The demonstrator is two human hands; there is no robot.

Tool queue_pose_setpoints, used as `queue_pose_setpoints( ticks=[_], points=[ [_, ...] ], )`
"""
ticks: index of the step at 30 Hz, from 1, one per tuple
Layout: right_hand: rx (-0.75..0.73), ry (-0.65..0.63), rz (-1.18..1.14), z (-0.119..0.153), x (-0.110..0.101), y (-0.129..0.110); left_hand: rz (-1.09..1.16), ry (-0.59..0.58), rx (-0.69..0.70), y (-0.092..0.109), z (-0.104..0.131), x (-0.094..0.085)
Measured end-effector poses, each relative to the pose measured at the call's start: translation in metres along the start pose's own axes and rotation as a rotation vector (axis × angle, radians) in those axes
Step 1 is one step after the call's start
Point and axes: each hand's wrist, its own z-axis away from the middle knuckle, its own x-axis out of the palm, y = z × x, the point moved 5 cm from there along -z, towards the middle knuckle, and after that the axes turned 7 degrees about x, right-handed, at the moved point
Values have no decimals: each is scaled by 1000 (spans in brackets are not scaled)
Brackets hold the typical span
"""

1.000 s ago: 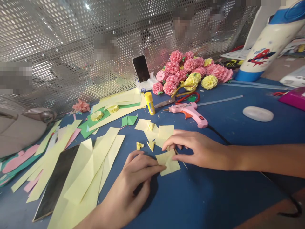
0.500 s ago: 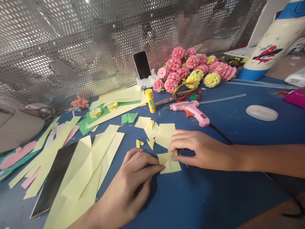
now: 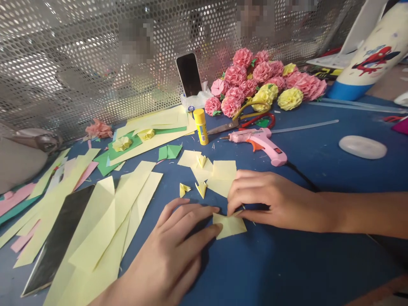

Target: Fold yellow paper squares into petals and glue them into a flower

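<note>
A small pale yellow paper square lies on the blue tabletop between my hands, its far edge lifted or folded over. My left hand holds its left edge with the thumb and forefinger, the other fingers stretched over the table. My right hand pinches the far right edge between thumb and fingers. By that thumb shows a thin stick-like thing, mostly hidden. Just beyond the hands lie small folded yellow paper pieces and more yellow squares.
A pink glue gun, scissors and a yellow glue stick lie or stand behind. Farther back are pink and yellow paper flowers and a propped phone. Yellow strips cover the left side; a white oval object sits right.
The far edge of the paper square has been raised or folded toward me, so less of the square shows. Both hands stay on it. The whole view has shifted slightly.
</note>
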Motion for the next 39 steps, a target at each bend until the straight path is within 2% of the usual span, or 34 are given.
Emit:
queue_pose_setpoints(
  ticks=[6,16,22,27,31,35,39],
  points=[
    [-198,-17,60,6,-1,-7,5,-1,34,-1,-1,0],
    [-445,-13,436,12,-4,-15,-123,33,132,-1,3,2],
    [-461,-35,468,12,-4,-16,-154,126,75,0,5,-8],
    [-482,-17,492,12,-4,-17,-238,62,118,6,3,-2],
    [-449,-54,416,10,-4,-15,-241,54,114,6,1,3],
    [-411,-53,290,9,-4,-12,-215,46,101,5,0,1],
    [-353,-10,329,8,-4,-9,-209,43,110,5,-1,-1]
  ],
)
